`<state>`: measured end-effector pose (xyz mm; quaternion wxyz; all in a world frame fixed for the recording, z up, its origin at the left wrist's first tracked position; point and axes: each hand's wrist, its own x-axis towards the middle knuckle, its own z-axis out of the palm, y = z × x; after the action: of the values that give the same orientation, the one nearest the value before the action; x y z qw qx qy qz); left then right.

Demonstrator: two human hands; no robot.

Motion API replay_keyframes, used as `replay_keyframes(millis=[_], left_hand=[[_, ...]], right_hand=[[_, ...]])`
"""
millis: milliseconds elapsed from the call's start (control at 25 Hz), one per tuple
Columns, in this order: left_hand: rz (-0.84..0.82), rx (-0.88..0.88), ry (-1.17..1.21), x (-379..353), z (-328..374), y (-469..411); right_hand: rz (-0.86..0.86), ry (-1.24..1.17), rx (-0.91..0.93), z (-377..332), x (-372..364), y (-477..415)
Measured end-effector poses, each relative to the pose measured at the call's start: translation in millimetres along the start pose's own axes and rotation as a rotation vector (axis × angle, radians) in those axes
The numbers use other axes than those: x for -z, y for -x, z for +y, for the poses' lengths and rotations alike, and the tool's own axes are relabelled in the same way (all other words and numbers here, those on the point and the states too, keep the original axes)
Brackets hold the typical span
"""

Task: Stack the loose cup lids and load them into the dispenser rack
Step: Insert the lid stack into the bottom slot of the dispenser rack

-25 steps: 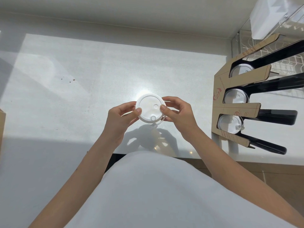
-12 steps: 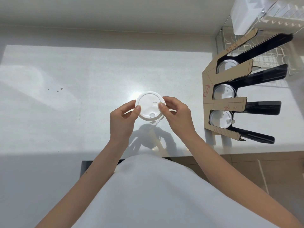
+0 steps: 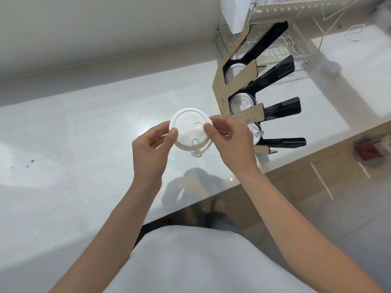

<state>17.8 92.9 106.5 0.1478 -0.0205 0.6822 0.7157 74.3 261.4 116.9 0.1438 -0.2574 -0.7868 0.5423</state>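
A round white cup lid stack (image 3: 188, 130) with a dangling plug tab is held above the white counter (image 3: 84, 144) between both hands. My left hand (image 3: 151, 149) pinches its left rim with thumb on top. My right hand (image 3: 229, 142) pinches its right rim. Just right of my right hand stands the dispenser rack (image 3: 249, 111), brown cardboard with black slotted arms. White lids sit in its three round openings, the lowest one partly hidden behind my right hand.
A white wire dish rack (image 3: 281, 39) stands behind the dispenser at the back right. The counter's front edge runs diagonally at the right, with tiled floor (image 3: 317, 187) below it. A red item (image 3: 368, 152) lies on the floor.
The view has swung and tilted, so the rack now appears closer to my hands. Both hands still hold the lid stack, which sits slightly higher and further right.
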Motion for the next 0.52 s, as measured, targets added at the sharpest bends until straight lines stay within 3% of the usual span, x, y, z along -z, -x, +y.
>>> replay_keyframes(millis=[520], left_hand=[[0.120,-0.028,0.040,-166,2,69]], right_hand=[[-0.088,-0.060,0.114,32,170,-20]])
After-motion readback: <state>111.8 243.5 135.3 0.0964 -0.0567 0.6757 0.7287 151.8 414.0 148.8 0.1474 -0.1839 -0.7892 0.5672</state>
